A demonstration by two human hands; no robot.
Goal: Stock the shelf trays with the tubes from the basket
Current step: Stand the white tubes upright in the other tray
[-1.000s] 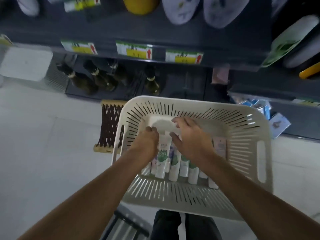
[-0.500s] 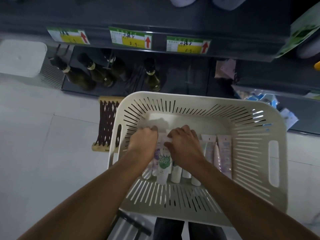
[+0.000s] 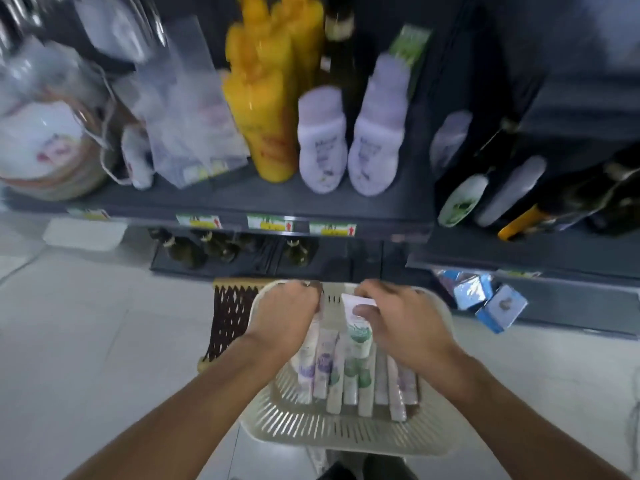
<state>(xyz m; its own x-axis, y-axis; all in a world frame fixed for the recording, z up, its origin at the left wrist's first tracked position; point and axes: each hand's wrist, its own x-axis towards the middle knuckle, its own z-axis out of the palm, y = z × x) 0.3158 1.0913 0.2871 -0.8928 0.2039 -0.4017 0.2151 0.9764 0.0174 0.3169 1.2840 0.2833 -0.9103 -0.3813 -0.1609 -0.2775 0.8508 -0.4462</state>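
Right grip (image 3: 401,327) thumb-pinches a white green-print tube (image 3: 358,337); left grip (image 3: 284,317) is curled round white purple-print tubes (image 3: 320,363), both hovering over the cream slatted plastic basket (image 3: 346,433).

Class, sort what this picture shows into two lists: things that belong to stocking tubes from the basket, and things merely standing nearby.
Belongs to the job: tubes, basket, left hand gripping tube ends, right hand pinching the green-print tube.

Merely nearby: yellow bottles, lilac bottles, dark glass bottles, blue boxes, price labels.
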